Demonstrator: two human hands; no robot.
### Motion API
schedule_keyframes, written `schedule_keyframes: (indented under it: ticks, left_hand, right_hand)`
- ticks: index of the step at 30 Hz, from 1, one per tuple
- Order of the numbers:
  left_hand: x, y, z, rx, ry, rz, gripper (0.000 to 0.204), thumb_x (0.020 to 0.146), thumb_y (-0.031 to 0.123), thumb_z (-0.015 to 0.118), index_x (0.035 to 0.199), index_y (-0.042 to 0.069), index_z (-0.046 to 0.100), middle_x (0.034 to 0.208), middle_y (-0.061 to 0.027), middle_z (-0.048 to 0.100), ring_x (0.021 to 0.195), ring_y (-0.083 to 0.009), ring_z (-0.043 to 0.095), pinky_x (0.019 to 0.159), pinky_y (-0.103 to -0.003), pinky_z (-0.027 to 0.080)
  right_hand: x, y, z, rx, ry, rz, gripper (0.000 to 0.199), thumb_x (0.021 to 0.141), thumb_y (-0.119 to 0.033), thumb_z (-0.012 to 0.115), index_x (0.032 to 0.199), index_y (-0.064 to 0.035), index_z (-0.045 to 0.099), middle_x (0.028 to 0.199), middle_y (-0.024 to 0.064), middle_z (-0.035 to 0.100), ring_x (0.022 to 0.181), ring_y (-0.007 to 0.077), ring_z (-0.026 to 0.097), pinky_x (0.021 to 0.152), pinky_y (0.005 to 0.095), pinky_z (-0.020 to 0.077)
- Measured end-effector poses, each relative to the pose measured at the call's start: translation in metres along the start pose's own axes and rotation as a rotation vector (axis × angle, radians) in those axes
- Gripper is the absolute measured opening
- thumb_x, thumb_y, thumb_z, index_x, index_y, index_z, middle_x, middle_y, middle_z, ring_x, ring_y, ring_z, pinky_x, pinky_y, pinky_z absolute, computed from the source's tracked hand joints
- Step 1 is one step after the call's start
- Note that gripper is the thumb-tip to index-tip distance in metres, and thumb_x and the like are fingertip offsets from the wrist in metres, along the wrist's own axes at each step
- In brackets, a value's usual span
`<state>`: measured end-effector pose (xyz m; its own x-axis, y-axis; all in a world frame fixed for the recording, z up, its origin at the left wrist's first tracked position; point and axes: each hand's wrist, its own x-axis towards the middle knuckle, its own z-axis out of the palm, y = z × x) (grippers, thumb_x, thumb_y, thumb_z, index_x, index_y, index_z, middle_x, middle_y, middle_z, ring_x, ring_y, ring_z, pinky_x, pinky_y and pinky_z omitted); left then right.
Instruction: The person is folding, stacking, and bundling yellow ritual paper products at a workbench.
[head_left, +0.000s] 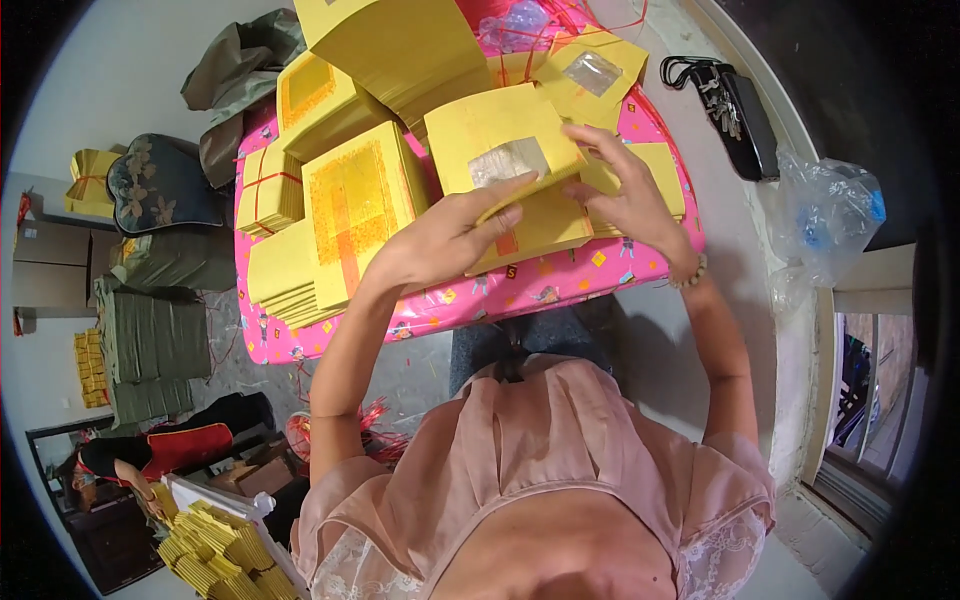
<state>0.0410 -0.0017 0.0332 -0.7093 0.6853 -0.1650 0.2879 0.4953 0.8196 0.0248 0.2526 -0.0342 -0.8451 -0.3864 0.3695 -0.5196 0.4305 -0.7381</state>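
Note:
My left hand (450, 235) grips the lower edge of a yellow paper sheet with a silver square (505, 140), thumb on top. My right hand (620, 190) pinches the sheet's right side, fingers spread over the yellow stack (545, 225) beneath it. Both hands work over a small table covered with a pink patterned cloth (520, 290). Stacks of yellow paper with orange and gold printed squares (355, 205) lie to the left of my left hand, and a tall plain yellow stack (400, 50) rises at the back.
A bundle tied with red string (270, 185) sits at the table's left edge. Black keys and pouch (735, 110) and a clear plastic bag (825, 215) lie at right. Green-wrapped bundles (155, 330), a cushion (160, 185) and more yellow paper (215, 555) sit at left.

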Motion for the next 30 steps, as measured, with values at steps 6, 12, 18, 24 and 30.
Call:
schedule_keyframes:
  ticks: [6, 12, 18, 24, 30]
  left_hand:
    - [-0.016, 0.022, 0.009, -0.263, -0.039, -0.015, 0.058, 0.101, 0.035, 0.040, 0.145, -0.001, 0.026, 0.149, -0.0215, 0.030, 0.140, -0.0287, 0.024, 0.113, -0.036, 0.021]
    - [-0.026, 0.031, 0.032, -0.371, -0.174, 0.186, 0.067, 0.101, 0.038, 0.039, 0.150, 0.003, 0.010, 0.155, -0.0185, 0.014, 0.145, -0.0269, 0.009, 0.116, -0.037, 0.010]
    - [-0.040, 0.028, 0.017, -0.574, -0.410, 0.017, 0.070, 0.100, 0.040, 0.041, 0.151, 0.005, 0.007, 0.156, -0.0156, 0.011, 0.143, -0.0261, 0.013, 0.114, -0.036, 0.014]
    - [-0.036, 0.019, 0.036, -0.308, -0.152, 0.359, 0.072, 0.100, 0.044, 0.040, 0.149, 0.001, 0.011, 0.152, -0.0139, 0.022, 0.138, -0.0241, 0.023, 0.112, -0.035, 0.020]
    - [-0.046, 0.005, 0.037, -0.573, -0.411, 0.143, 0.064, 0.101, 0.044, 0.038, 0.143, -0.002, 0.028, 0.143, -0.0138, 0.036, 0.130, -0.0216, 0.031, 0.106, -0.034, 0.027]
  right_hand:
    - [-0.020, -0.010, 0.036, 0.904, 0.203, 0.164, 0.069, 0.089, -0.025, 0.067, 0.140, 0.0037, 0.029, 0.133, 0.0109, 0.044, 0.123, 0.0206, 0.045, 0.104, 0.0333, 0.0364]
    - [-0.046, -0.002, 0.057, 0.971, 0.075, 0.476, 0.081, 0.082, -0.037, 0.074, 0.140, -0.0021, 0.031, 0.131, 0.0076, 0.046, 0.121, 0.0203, 0.046, 0.098, 0.0344, 0.0419]
    - [-0.060, -0.026, 0.057, 1.178, 0.123, 0.174, 0.098, 0.067, -0.038, 0.086, 0.140, -0.0047, 0.030, 0.130, 0.0068, 0.046, 0.122, 0.0195, 0.045, 0.100, 0.0366, 0.0422]
    - [-0.056, -0.048, 0.057, 1.135, 0.252, 0.208, 0.095, 0.062, -0.054, 0.083, 0.130, -0.0041, 0.041, 0.119, 0.0046, 0.051, 0.111, 0.0149, 0.049, 0.092, 0.0299, 0.0430]
    - [-0.064, -0.030, 0.062, 1.116, 0.008, 0.030, 0.092, 0.061, -0.063, 0.080, 0.124, -0.0033, 0.048, 0.109, 0.0032, 0.054, 0.104, 0.0127, 0.050, 0.087, 0.0285, 0.0434]
